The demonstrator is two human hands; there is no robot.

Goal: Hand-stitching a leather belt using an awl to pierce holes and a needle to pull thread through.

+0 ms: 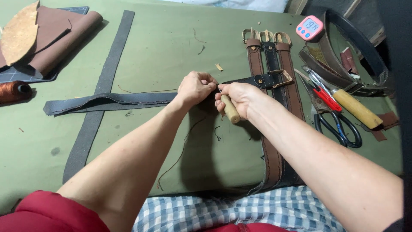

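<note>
Here, left hand [195, 88] pinching black belt [128, 101], right hand [238, 99] gripping awl [230, 110]

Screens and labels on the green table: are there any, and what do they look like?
Digital timer: at the far right of the table, beyond the belt buckles; a small rounded pink square with a pale screen showing dark digits and blue buttons below.
No packages, labels or signs show.

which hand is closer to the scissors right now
Right. The right hand, gripping a wooden handle, sits just left of the scissors; the left hand is farther left, on the dark strap.
</note>
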